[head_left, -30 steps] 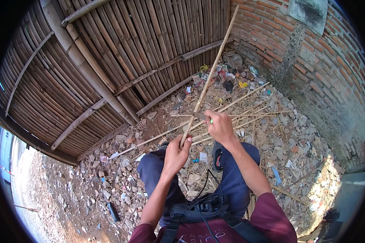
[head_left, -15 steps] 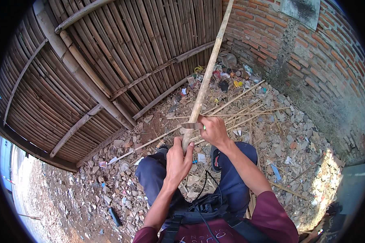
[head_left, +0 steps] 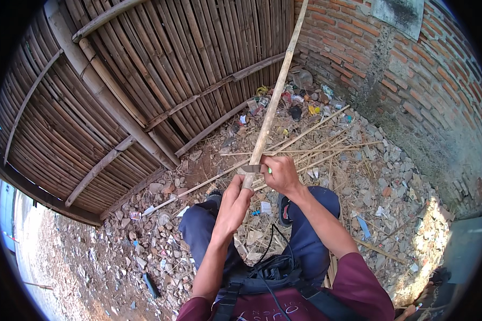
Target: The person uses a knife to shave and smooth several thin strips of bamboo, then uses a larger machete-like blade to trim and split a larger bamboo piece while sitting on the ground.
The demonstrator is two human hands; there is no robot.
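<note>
A long pale bamboo pole (head_left: 273,101) slants from my hands up toward the far wall corner. Its near end sits in my left hand (head_left: 234,202), whose fingers wrap around it. My right hand (head_left: 280,174) is closed on a knife, just to the right of the pole. The knife's blade (head_left: 250,168) lies across the pole, touching it a little beyond my left fingers. A bit of green shows on the handle, which is mostly hidden in my right fist.
A bamboo-slat wall (head_left: 198,59) rises on the left, a brick wall (head_left: 348,53) on the right. Split bamboo strips (head_left: 326,150) lie over rubble and litter between them. A dark object (head_left: 151,285) rests on stones at lower left. My knees (head_left: 318,214) are bent below the pole.
The blade has moved slightly down the pole toward me, closer to my left fingers. My left hand has shifted slightly, and less of the blade sticks out to the left of the pole.
</note>
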